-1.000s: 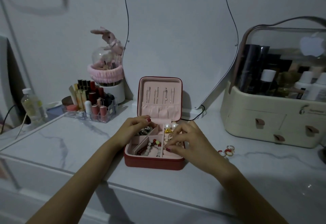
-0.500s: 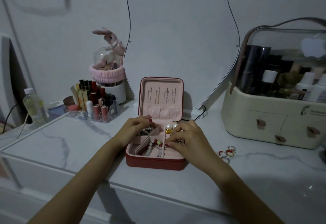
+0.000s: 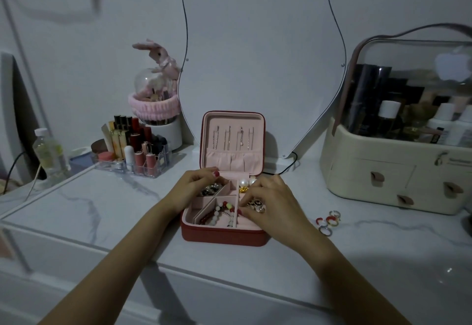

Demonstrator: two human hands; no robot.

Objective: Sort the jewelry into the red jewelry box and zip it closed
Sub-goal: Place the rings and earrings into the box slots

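Little has shifted since a second ago — my right hand (image 3: 274, 203) has edged a touch further over the box's right-hand compartments, and the left hand (image 3: 195, 186) sits where it was. On the marble tabletop (image 3: 102, 204), near its front edge at the middle, the red jewelry box (image 3: 224, 235) stands unzipped, lid upright with thin chains (image 3: 232, 137) hung inside. Most sorting looks done: the beaded bracelet (image 3: 222, 213), pearl earrings (image 3: 246, 182) and a dark cluster fill their cells. Left to go, I judge — the loose rings (image 3: 328, 221) lying toward the right edge, then the zip. My left hand curls over the back-left cell, fingers together, whether gripping anything I cannot tell. My right pinches small gold-rimmed pieces (image 3: 256, 204) with thumb and fingertips.
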